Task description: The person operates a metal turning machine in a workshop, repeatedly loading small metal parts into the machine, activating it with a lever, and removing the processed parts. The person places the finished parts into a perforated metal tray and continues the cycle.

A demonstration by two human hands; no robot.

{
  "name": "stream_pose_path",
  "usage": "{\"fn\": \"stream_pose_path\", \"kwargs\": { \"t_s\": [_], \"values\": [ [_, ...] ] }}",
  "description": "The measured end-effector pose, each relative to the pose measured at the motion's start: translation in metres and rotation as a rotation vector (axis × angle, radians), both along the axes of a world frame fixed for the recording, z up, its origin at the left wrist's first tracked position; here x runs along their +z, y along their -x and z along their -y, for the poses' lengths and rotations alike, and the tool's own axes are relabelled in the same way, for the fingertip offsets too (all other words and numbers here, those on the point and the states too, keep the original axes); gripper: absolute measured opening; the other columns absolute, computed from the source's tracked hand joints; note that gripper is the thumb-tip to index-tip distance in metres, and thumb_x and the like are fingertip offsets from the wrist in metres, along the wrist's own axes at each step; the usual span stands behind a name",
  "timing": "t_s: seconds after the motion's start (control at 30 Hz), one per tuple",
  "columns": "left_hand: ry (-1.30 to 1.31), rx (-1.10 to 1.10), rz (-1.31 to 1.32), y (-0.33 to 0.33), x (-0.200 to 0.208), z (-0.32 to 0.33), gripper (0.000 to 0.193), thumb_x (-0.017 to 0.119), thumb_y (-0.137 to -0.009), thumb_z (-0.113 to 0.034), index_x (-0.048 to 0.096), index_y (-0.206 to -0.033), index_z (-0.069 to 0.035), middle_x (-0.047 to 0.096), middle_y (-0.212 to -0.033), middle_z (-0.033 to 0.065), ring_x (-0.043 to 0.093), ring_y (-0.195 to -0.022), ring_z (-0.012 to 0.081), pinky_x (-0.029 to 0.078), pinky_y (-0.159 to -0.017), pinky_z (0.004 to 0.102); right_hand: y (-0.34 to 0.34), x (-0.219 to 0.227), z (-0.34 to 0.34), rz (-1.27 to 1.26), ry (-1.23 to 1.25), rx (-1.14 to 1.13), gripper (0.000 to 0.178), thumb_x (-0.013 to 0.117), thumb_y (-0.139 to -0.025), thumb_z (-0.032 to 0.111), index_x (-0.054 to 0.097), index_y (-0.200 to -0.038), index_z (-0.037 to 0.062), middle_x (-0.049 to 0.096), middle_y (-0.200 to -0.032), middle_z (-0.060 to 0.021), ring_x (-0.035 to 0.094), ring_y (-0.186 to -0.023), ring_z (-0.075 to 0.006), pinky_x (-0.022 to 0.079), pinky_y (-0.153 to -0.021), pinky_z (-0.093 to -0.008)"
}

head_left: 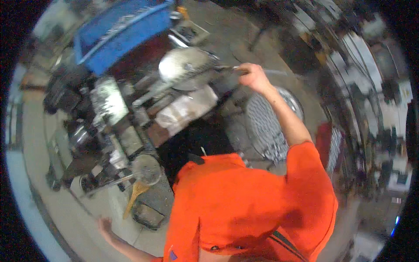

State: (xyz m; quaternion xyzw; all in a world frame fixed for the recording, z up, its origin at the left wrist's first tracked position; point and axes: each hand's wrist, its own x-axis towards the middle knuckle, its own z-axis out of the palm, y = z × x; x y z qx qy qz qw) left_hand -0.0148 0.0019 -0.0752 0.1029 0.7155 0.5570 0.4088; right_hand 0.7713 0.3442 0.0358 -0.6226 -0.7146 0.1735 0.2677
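Observation:
My right hand [253, 77] reaches forward at the upper middle, its fingers closed around the dark end of a lever [227, 68]. That lever runs in beside a shiny round metal disc [185, 65] on a machine. Below the disc lies a pale, crumpled-looking block [187, 111]. Low on the left, my left hand [104, 225] is held out away from my body, smeared by motion. A thin dark rod [82, 204] ends close to it; whether the fingers touch the rod I cannot make out.
A blue bin [126, 37] with metal pieces stands at the far left. Under my right forearm is a round basin [301, 107] of small grey metal parts. A wooden handle [134, 198] and a small dark tray [148, 216] lie near the machine's left end.

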Motion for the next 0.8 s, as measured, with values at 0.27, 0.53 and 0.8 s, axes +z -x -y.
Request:
{"fn": "stream_pose_path", "kwargs": {
  "t_s": [0.27,0.53,0.8],
  "values": [
    [0.058,-0.181,-0.195,-0.043,0.041,-0.055,0.042,0.056,-0.076,-0.027,0.046,-0.108,-0.001,0.050,-0.072,0.0071,0.050,-0.068,0.0201,0.043,-0.066,0.0368,-0.142,-0.121,0.211,0.427,0.292,-0.492,0.008,0.055,-0.053,0.019,0.058,-0.054,0.0114,0.056,-0.061,-0.0067,0.056,-0.064,-0.0272,0.047,-0.059,-0.0359],
    [0.097,-0.012,-0.147,-0.038,0.036,-0.047,0.031,0.056,-0.076,-0.023,0.051,-0.097,-0.001,0.049,-0.072,0.0080,0.049,-0.068,0.0205,0.041,-0.062,0.0343,-0.160,-0.135,0.224,0.705,0.567,-0.360,0.032,0.059,-0.055,0.020,0.061,-0.084,0.0068,0.048,-0.107,-0.0146,0.049,-0.097,-0.0271,0.040,-0.083,-0.0323],
    [0.135,-0.046,-0.195,-0.049,0.039,-0.052,0.035,0.056,-0.076,-0.025,0.050,-0.101,-0.001,0.047,-0.081,0.0121,0.048,-0.076,0.0237,0.041,-0.068,0.0355,-0.154,-0.149,0.208,0.362,0.331,-0.304,0.029,0.060,-0.053,0.018,0.062,-0.081,0.0097,0.055,-0.098,-0.0092,0.053,-0.092,-0.0254,0.043,-0.079,-0.0326]
  ]
}}
